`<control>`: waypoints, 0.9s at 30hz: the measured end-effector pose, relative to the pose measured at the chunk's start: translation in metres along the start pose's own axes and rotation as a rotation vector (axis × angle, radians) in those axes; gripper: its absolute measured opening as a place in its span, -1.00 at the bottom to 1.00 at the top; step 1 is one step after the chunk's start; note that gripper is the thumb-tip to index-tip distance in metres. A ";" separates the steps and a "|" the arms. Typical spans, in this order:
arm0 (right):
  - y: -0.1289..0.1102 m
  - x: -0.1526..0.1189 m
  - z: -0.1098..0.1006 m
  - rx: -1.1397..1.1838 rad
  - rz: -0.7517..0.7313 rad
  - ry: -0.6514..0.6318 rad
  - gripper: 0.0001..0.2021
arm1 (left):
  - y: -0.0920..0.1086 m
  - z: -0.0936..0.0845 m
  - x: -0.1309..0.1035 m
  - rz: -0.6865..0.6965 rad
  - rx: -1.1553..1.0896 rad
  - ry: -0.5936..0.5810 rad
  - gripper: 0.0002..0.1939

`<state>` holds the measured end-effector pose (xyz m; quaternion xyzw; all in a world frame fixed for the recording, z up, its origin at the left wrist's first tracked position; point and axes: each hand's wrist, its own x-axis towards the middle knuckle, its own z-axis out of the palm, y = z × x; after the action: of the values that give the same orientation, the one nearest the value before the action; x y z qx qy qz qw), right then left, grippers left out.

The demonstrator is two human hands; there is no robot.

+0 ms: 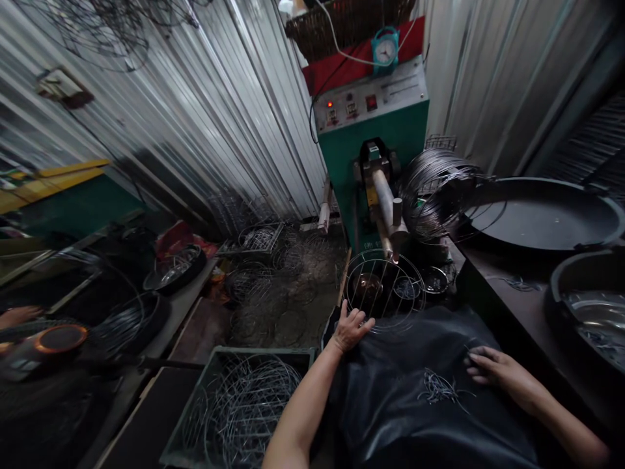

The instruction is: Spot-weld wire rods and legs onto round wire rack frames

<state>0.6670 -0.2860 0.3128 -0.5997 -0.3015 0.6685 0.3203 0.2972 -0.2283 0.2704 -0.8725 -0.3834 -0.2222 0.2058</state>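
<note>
My left hand (pixel 350 330) has its fingers curled on the rim of the wire frame (pixel 383 288) under the welder (pixel 378 176); my right hand (pixel 498 371) lies flat and empty on the apron (pixel 415 391) beside loose wires (pixel 439 387); I judge the frame is between welds, and next needs a wire picked up.

Floor (pixel 312 312), far centre: scattered wire rings (pixel 273 286). Near left on the floor: green crate (pixel 195 404) holding wire frames. Table (pixel 517 306), right: a large black pan (pixel 541 215) far, metal basin (pixel 590 312) near, coil of wire (pixel 434 189) at far end.
</note>
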 end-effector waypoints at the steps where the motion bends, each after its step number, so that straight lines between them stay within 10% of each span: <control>1: 0.000 0.002 0.000 0.004 0.005 -0.007 -0.66 | 0.001 0.000 -0.001 -0.002 0.009 0.005 -0.73; 20: 0.008 0.004 -0.008 0.007 -0.016 -0.037 -0.64 | 0.024 0.004 0.041 -0.274 0.058 0.091 -0.80; 27: -0.060 -0.015 0.019 -0.257 -0.481 0.117 -0.57 | 0.005 -0.030 0.085 -0.341 -0.175 0.081 -0.47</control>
<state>0.6530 -0.2617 0.3712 -0.5843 -0.4984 0.4938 0.4079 0.3460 -0.1981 0.3403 -0.7998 -0.4965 -0.3211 0.1038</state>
